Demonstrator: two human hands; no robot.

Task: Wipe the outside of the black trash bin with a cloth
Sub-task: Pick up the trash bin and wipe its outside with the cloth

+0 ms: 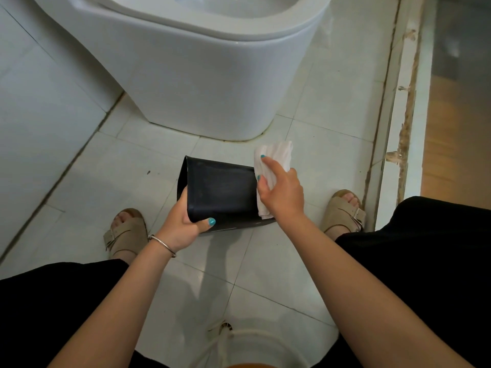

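The black trash bin (221, 191) is tipped on its side above the tiled floor, its open rim pointing left. My left hand (183, 221) grips that rim, thumb on the outside and fingers inside. My right hand (281, 189) holds a folded white cloth (273, 160) pressed against the bin's right end, near its base. Part of the cloth hangs down behind my palm.
A white toilet (212, 75) stands just beyond the bin. A tiled wall (39, 102) runs along the left. A raised door threshold (398, 115) borders the right, with a wooden floor (451, 142) past it. My sandalled feet (125, 229) flank the bin.
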